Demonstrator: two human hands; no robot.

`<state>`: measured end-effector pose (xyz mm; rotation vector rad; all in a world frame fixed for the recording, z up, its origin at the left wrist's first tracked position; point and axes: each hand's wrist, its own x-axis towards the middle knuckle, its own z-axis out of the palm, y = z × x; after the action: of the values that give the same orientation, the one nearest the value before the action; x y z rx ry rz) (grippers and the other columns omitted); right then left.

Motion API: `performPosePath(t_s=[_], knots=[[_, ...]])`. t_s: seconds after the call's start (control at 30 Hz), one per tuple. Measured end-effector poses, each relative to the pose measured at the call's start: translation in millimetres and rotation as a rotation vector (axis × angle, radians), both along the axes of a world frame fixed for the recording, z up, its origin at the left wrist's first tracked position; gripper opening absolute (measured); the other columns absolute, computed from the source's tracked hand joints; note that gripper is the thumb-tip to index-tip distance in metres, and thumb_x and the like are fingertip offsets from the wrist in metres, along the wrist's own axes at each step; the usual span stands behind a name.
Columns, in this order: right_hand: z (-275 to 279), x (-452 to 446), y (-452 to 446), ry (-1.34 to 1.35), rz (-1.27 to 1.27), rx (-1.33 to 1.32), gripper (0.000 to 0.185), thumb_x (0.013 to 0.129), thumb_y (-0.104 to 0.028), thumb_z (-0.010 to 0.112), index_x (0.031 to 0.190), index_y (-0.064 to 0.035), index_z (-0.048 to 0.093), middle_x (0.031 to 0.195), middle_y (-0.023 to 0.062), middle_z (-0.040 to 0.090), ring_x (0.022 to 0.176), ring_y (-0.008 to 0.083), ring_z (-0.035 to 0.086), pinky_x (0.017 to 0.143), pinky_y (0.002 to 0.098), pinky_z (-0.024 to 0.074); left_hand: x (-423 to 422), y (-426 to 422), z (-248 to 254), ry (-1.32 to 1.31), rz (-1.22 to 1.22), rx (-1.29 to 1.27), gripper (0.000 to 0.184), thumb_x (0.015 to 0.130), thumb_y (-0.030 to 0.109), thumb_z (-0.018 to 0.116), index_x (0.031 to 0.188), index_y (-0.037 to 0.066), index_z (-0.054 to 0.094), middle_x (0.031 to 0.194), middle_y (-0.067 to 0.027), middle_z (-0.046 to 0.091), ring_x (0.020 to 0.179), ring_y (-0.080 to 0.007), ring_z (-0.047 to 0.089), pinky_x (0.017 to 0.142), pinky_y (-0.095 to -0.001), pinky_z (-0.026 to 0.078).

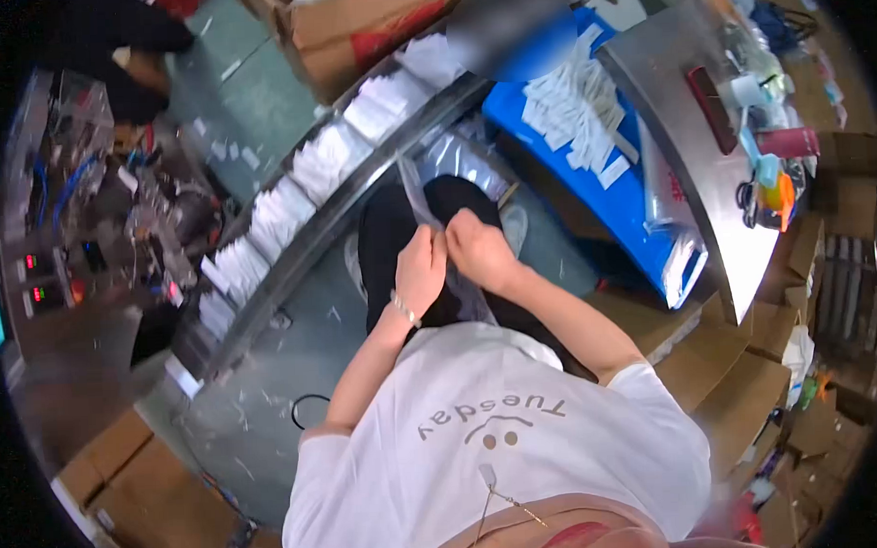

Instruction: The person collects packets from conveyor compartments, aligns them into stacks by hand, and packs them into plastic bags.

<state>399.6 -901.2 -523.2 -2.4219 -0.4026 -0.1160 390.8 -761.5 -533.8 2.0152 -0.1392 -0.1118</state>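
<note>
My left hand [422,270], with a bracelet at its wrist, is closed in a pinch over my lap. Right beside it, my right hand [480,250] is closed too, its fingers meeting those of the left. Between them they grip a strip of clear plastic film [414,190]. One end of the strip reaches up and away past my knees; another part hangs below my hands over the dark trousers. My fingers hide the middle of the film.
A long metal-edged rack [292,226] holds stacks of white slips [330,165] ahead. To the right, a blue bin [541,164] carries loose white slips [580,110] beside a metal table [668,82] with orange-handled scissors [776,200]. Cardboard boxes [152,497] stand around.
</note>
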Motion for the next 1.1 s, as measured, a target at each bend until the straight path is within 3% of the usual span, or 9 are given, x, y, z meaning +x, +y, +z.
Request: performPosePath(t_s=[0.2, 0.3, 0.4, 0.63, 0.83, 0.9, 1.0, 1.03, 1.1], knots=[[-0.9, -10.3, -12.6, 0.087, 0.022, 0.021, 0.015, 0.088, -0.014, 0.051, 0.086, 0.0007, 0.05, 0.076, 0.0188, 0.057, 0.064, 0.0332, 0.062, 0.057, 0.0417, 0.0508, -17.4, -1.6, -12.4, 0.059, 0.006, -0.049, 0.02, 0.096, 0.018, 0.046, 0.083, 0.002, 0.047, 0.06, -0.0104, 0.054, 0.054, -0.021, 0.056, 0.051, -0.0317, 0.043], [19.2, -12.5, -23.7, 0.789, 0.154, 0.802, 0.022, 0.089, -0.02, 0.058, 0.095, 0.0013, 0.056, 0.076, 0.0095, 0.066, 0.07, 0.0148, 0.064, 0.064, 0.0302, 0.051, -12.1, 12.1, 11.0, 0.48, -0.145, -0.427, 0.018, 0.096, 0.019, 0.047, 0.086, 0.004, 0.05, 0.069, -0.0009, 0.055, 0.06, -0.0111, 0.053, 0.053, -0.026, 0.041], [14.2, -21.1, -29.5, 0.465, 0.206, 0.419, 0.032, 0.073, -0.026, 0.076, 0.089, -0.0027, 0.061, 0.081, 0.0088, 0.069, 0.067, 0.0148, 0.065, 0.06, 0.0299, 0.0509, -3.2, 19.1, 15.0, 0.34, -0.303, -0.264, 0.02, 0.096, 0.02, 0.049, 0.085, 0.004, 0.054, 0.075, 0.0, 0.051, 0.072, -0.0085, 0.047, 0.063, -0.0242, 0.041], [-8.6, -23.8, -31.0, 0.801, 0.182, 0.806, 0.013, 0.081, -0.011, 0.059, 0.077, -0.0003, 0.065, 0.067, 0.0097, 0.066, 0.059, 0.0194, 0.067, 0.048, 0.0274, 0.0519, 3.2, 20.8, 13.4, 0.475, -0.435, -0.326, 0.016, 0.096, 0.017, 0.048, 0.086, 0.005, 0.051, 0.075, -0.0029, 0.053, 0.066, -0.0127, 0.054, 0.061, -0.0264, 0.047], [1.6, -55.1, -38.0, 0.457, 0.056, 0.359, 0.02, 0.074, -0.014, 0.053, 0.079, -0.0038, 0.07, 0.073, 0.0146, 0.068, 0.061, 0.0256, 0.067, 0.051, 0.0367, 0.054, 5.1, -8.3, 4.8, 0.437, -0.566, -0.149, 0.019, 0.091, 0.007, 0.04, 0.094, -0.001, 0.056, 0.072, -0.0094, 0.06, 0.06, -0.0178, 0.06, 0.056, -0.0309, 0.053], [2.5, -70.0, -37.7, 0.207, -0.202, 0.106, 0.023, 0.072, -0.018, 0.055, 0.082, -0.0049, 0.07, 0.08, 0.0181, 0.067, 0.074, 0.0314, 0.067, 0.062, 0.0431, 0.0535, -2.8, -25.2, 15.6, 0.02, -0.667, 0.185, 0.02, 0.09, 0.007, 0.038, 0.088, -0.001, 0.056, 0.067, -0.0084, 0.059, 0.056, -0.0169, 0.058, 0.051, -0.0305, 0.051], [-9.7, -72.5, -46.6, 0.133, -0.354, 0.162, 0.021, 0.072, -0.019, 0.056, 0.081, -0.0028, 0.067, 0.085, 0.0216, 0.066, 0.081, 0.0352, 0.066, 0.068, 0.0456, 0.0517, -0.6, -49.2, 19.5, 0.058, -0.693, 0.201, 0.021, 0.09, 0.008, 0.038, 0.082, 0.0, 0.055, 0.064, -0.0074, 0.057, 0.053, -0.0161, 0.056, 0.048, -0.0296, 0.049], [-20.0, -67.8, -49.1, 0.075, -0.392, 0.182, 0.021, 0.073, -0.019, 0.056, 0.08, -0.0017, 0.066, 0.084, 0.0218, 0.066, 0.079, 0.035, 0.066, 0.067, 0.0454, 0.0521, 17.3, -51.4, -0.8, 0.278, -0.61, 0.086, 0.017, 0.09, 0.008, 0.04, 0.079, 0.001, 0.051, 0.061, -0.0072, 0.056, 0.049, -0.0158, 0.054, 0.044, -0.0287, 0.046], [-25.3, -63.6, -65.9, 0.073, -0.581, 0.107, 0.022, 0.073, -0.02, 0.057, 0.079, -0.0001, 0.066, 0.079, 0.0212, 0.067, 0.075, 0.0337, 0.067, 0.063, 0.045, 0.053, 8.0, -57.9, -4.6, 0.164, -0.677, 0.186, 0.014, 0.089, 0.007, 0.041, 0.078, 0.001, 0.048, 0.058, -0.0075, 0.054, 0.046, -0.0167, 0.055, 0.043, -0.0289, 0.046]])
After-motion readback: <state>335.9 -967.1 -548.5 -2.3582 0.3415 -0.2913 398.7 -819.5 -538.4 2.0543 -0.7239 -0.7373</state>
